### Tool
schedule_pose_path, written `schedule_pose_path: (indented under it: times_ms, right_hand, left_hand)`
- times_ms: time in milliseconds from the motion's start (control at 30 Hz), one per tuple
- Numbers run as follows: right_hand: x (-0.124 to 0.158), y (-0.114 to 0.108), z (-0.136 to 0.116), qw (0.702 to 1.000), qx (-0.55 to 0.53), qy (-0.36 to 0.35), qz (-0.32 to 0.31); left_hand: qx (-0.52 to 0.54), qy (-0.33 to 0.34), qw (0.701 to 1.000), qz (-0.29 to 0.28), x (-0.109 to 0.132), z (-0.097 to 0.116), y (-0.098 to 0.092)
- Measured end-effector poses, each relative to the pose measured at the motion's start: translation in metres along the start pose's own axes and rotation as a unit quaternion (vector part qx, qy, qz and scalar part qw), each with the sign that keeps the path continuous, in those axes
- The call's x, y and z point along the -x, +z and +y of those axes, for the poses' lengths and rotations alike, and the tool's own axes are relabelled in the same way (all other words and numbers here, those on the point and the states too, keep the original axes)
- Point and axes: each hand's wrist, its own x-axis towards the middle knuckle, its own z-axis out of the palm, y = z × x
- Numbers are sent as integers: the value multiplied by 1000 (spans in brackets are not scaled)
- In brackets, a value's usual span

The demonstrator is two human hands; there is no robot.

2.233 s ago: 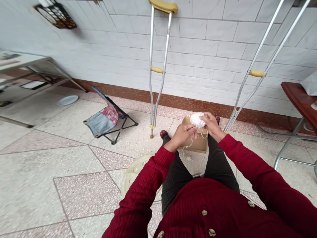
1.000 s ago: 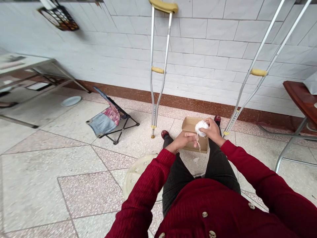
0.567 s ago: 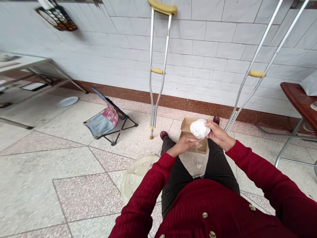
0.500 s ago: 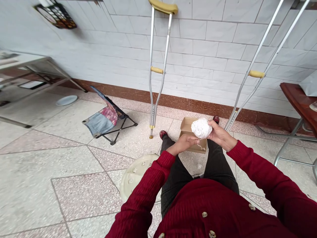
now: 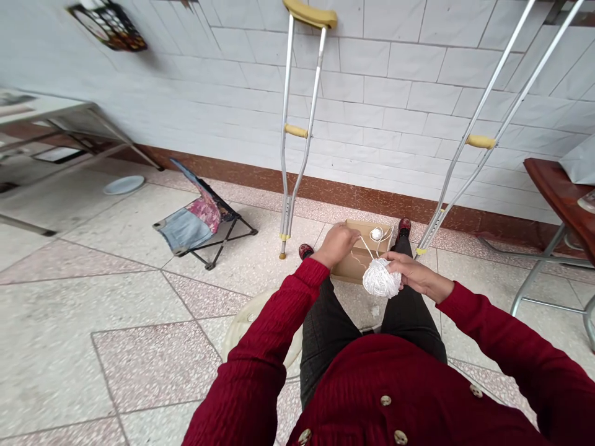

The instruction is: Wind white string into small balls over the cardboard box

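A large ball of white yarn [image 5: 381, 279] is gripped at its right side by my right hand [image 5: 411, 272]. My left hand [image 5: 341, 243] is closed on a white yarn strand [image 5: 367, 246] that runs taut down to the ball's top. Below and beyond both hands, between my feet, an open cardboard box [image 5: 348, 266] rests on the floor. Over the box's far part shows a smaller white ball [image 5: 377, 234] with loose strand around it. A thin pinkish thread [image 5: 357, 259] dangles between my left hand and the large ball.
Two crutches lean on the tiled wall, one crutch [image 5: 287, 186] ahead and another crutch [image 5: 449, 179] to the right. A folding chair [image 5: 186, 232] stands at left. A round pale stool [image 5: 242, 325] is partly behind my left arm. A brown table [image 5: 553, 192] is at right.
The large ball has come down toward me in my right hand. My left hand has moved up and left off it, drawing the strand out. The smaller ball now shows over the box.
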Motion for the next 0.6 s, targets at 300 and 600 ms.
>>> schedule_pose_path:
  times_ms: [300, 600]
  right_hand:
    - [-65, -18, 6, 970, 1, -61, 234]
    - [-72, -20, -21, 986, -87, -99, 102]
  left_hand:
    - [-20, 17, 1000, 7, -11, 52, -26]
    - [235, -43, 971, -28, 22, 61, -9]
